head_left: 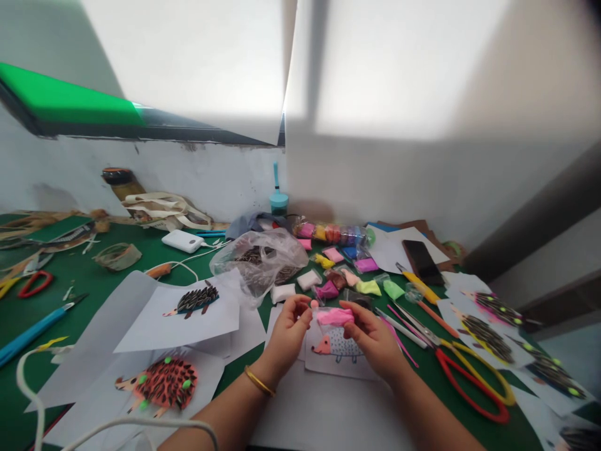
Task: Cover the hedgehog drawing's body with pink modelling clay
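Observation:
Between my two hands is a small clear bag of bright pink clay [335, 316]. My left hand [292, 326] has its thumb and fingers closed at the bag's left end, with a small pink ball at the fingertips. My right hand [373, 335] pinches the bag's right end. Just below them lies a paper with a hedgehog drawing [342, 348], its face filled in pink and its body covered in small blue marks. The hands hide the upper part of this paper.
Clay packets [369, 287] and a plastic bag of dark seeds [263, 257] lie beyond the hands. Red and yellow scissors [469, 369], a cutter [420, 287] and a phone [422, 262] are right. Finished hedgehog pictures [162, 385] lie left, with a white cable [126, 423] in front.

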Motion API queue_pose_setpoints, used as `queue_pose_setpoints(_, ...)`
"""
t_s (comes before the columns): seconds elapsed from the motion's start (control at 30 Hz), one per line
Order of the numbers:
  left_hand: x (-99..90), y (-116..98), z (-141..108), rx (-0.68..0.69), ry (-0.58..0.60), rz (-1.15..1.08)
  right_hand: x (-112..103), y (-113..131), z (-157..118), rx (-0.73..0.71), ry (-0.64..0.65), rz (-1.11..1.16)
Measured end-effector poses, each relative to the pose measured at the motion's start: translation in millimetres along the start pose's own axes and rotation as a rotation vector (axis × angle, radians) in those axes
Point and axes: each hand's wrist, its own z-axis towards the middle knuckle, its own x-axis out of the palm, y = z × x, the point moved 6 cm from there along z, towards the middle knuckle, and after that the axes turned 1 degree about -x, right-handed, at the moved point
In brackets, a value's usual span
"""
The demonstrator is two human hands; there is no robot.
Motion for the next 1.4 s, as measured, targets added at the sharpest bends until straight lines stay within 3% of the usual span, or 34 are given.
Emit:
queue_pose_setpoints(0.17,10.9,-5.0,-4.7,-0.071,0.141,0.008,0.0,-0.9,1.4,-0.023,-0.014,0.092)
queue_pose_setpoints(0.27,14.4,-4.1,-6.6,-0.096,0.162,-0.008,0.9,-1.5,2.0,-0.05,-0.036,0.163)
queue_pose_setpoints(0.47,22.9,6.1,-9.3,-0.15,0.274,0.033,5.0,0.6,0.9,-0.07,0.025,0.127)
queue_pose_setpoints(0.63,27.0,1.7,-12.4,-0.129,0.326,0.03,4.2,3.5,0.6,-0.08,0.02,0.086)
queue_pose_setpoints(0.87,22.4,-0.6,-11.3,-0.068,0.23,0.138,13.1,4.5,-2.5,-0.015,0.028,0.039)
queue_pose_setpoints(1.07,18.6,1.6,-11.4,-0.052,0.151,0.147,10.7,8.3,-2.6,-0.046,-0.002,0.016)
queue_pose_setpoints(1.4,19.3,2.3,-12.8,-0.065,0.143,0.127,4.3,8.8,-3.6,-0.117,-0.07,0.017)
